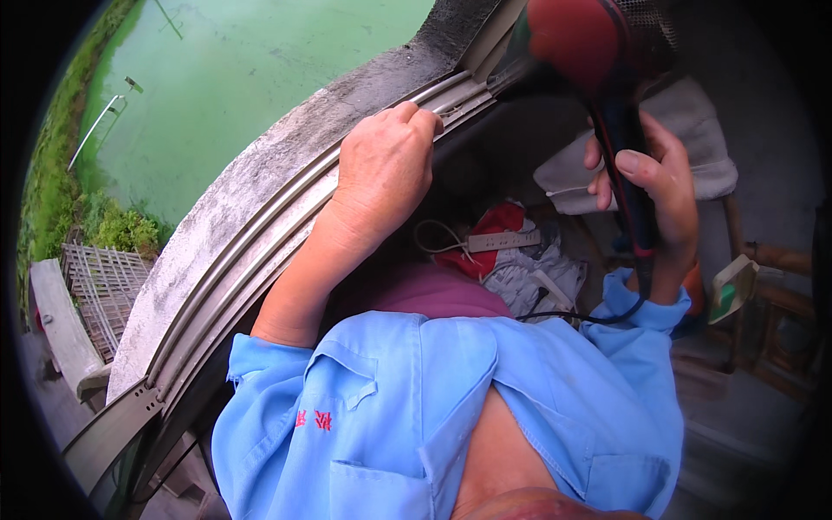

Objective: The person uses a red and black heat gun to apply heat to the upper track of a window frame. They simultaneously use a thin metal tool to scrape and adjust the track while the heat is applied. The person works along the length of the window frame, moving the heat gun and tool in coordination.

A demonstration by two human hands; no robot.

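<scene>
My right hand (663, 186) holds the hair dryer (576, 43); my left hand (388, 160) curls over the window track (251, 260), its grip hidden. Aim should stay steady.

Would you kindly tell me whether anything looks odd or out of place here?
Two things: the right hand holds a hair dryer near a window track, an unusual spot for one; and a white power strip lies on crumpled red and whitish material, apparently not a firm surface.
</scene>
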